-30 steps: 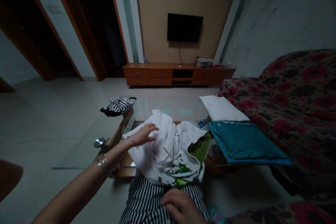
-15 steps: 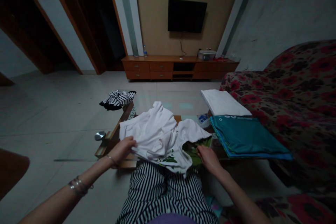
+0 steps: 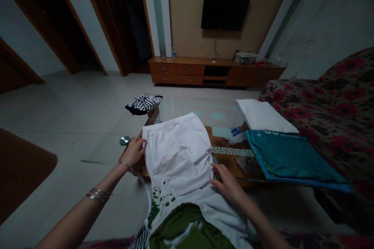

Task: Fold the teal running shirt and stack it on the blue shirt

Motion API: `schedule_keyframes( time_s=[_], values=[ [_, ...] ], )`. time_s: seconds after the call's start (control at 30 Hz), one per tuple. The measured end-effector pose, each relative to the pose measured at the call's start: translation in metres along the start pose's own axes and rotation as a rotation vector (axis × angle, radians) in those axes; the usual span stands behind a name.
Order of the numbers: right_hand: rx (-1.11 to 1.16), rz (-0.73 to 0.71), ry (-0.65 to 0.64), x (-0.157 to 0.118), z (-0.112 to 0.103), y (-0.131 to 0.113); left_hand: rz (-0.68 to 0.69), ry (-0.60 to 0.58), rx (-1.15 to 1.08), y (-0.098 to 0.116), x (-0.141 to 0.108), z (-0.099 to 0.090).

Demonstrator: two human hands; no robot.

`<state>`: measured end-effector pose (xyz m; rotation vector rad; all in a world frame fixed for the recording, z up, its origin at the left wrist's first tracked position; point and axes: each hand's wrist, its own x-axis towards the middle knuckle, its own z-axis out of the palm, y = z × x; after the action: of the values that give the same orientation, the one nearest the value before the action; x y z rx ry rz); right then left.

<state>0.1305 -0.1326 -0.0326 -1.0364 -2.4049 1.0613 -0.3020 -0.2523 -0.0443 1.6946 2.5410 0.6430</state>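
A white garment [image 3: 181, 151] lies spread over the low table and towards my lap. It has green splashes on its left part, and its near opening shows a green inner side [image 3: 187, 225]. A white cord hangs along its left side. My left hand [image 3: 134, 151] is closed on the garment's far left edge, fingertips at the cloth. My right hand [image 3: 226, 181] touches the right edge, with thumb and index finger apart. The garment's underside is hidden.
The glass-topped table [image 3: 230, 151] carries folded teal cloth [image 3: 292, 155], folded white cloth [image 3: 265, 116] and a plastic bag [image 3: 237, 136]. Black-and-white striped cloth [image 3: 144, 104] lies at its far left corner. A floral sofa [image 3: 327, 89] stands right; a TV cabinet [image 3: 189, 71] stands behind.
The bunched white garment is now spread flatter, its green opening turned towards me. My left hand moved up along its left side; my right hand left the green opening for the right edge.
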Motion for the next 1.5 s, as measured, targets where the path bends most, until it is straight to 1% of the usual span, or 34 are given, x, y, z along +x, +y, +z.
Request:
schedule_keyframes(
  time_s=[0.07, 0.13, 0.17, 0.2, 0.27, 0.33, 0.4, 0.47, 0.5, 0.57, 0.63, 0.67, 0.73, 0.83, 0.93, 1.03, 1.1, 1.17, 1.2, 1.23, 1.3, 1.37, 1.4, 1.43, 1.5],
  values=[
    [-0.076, -0.022, -0.162, -0.011, 0.03, 0.003, -0.021, 0.021, 0.005, 0.004, 0.003, 0.004],
    [-0.149, -0.088, -0.332, -0.028, 0.053, 0.002, -0.025, 0.03, -0.007, 0.011, 0.01, 0.007],
    [-0.171, -0.134, -0.397, -0.034, 0.06, 0.0, -0.026, 0.029, -0.017, 0.015, 0.014, 0.008],
    [-0.184, -0.183, -0.458, -0.037, 0.062, -0.004, -0.03, 0.023, -0.028, 0.02, 0.018, 0.01],
    [-0.193, -0.287, -0.574, -0.029, 0.052, -0.015, -0.046, -0.015, -0.038, 0.032, 0.026, 0.015],
    [-0.221, -0.346, -0.637, 0.002, 0.031, -0.031, -0.056, -0.072, -0.034, 0.046, 0.032, 0.022],
    [-0.26, -0.341, -0.539, 0.05, 0.013, -0.05, -0.041, -0.124, -0.029, 0.063, 0.032, 0.032],
    [-0.29, -0.335, -0.395, 0.107, 0.005, -0.068, -0.002, -0.159, -0.043, 0.08, 0.025, 0.042],
    [-0.301, -0.34, -0.337, 0.137, 0.007, -0.075, 0.017, -0.172, -0.053, 0.088, 0.019, 0.047],
    [-0.362, -0.307, -0.242, 0.193, 0.018, -0.087, 0.037, -0.191, -0.065, 0.104, 0.006, 0.054],
    [-0.45, -0.263, -0.193, 0.238, 0.035, -0.093, 0.027, -0.201, -0.058, 0.117, -0.008, 0.058],
    [-0.487, -0.251, -0.183, 0.257, 0.044, -0.095, 0.017, -0.206, -0.05, 0.121, -0.015, 0.06],
    [-0.539, -0.246, -0.197, 0.283, 0.058, -0.095, 0.003, -0.222, -0.034, 0.127, -0.025, 0.063],
    [-0.606, -0.233, -0.274, 0.303, 0.07, -0.089, -0.015, -0.233, -0.021, 0.13, -0.033, 0.068],
    [-0.678, -0.199, -0.356, 0.306, 0.068, -0.078, -0.043, -0.233, -0.02, 0.132, -0.034, 0.071],
    [-0.74, -0.185, -0.391, 0.299, 0.059, -0.071, -0.064, -0.256, -0.06, 0.138, -0.034, 0.072],
    [-0.764, -0.216, -0.394, 0.289, 0.051, -0.071, -0.05, -0.29, -0.142, 0.144, -0.035, 0.069],
    [-0.77, -0.277, -0.379, 0.274, 0.041, -0.072, -0.011, -0.328, -0.303, 0.15, -0.037, 0.058],
    [-0.763, -0.331, -0.367, 0.265, 0.036, -0.073, 0.012, -0.324, -0.401, 0.152, -0.037, 0.05],
    [-0.75, -0.401, -0.35, 0.255, 0.03, -0.073, 0.028, -0.294, -0.493, 0.153, -0.036, 0.04],
    [-0.724, -0.572, -0.307, 0.23, 0.016, -0.073, 0.029, -0.155, -0.62, 0.152, -0.031, 0.017],
    [-0.707, -0.745, -0.239, 0.202, 0.0, -0.071, -0.003, 0.012, -0.674, 0.147, -0.02, -0.005],
    [-0.698, -0.817, -0.199, 0.187, -0.009, -0.071, -0.02, 0.066, -0.691, 0.144, -0.013, -0.013],
    [-0.684, -0.886, -0.155, 0.172, -0.019, -0.071, -0.032, 0.095, -0.708, 0.142, -0.005, -0.02],
    [-0.647, -1.001, -0.061, 0.143, -0.039, -0.073, -0.02, 0.089, -0.731, 0.14, 0.009, -0.027]
  ],
)
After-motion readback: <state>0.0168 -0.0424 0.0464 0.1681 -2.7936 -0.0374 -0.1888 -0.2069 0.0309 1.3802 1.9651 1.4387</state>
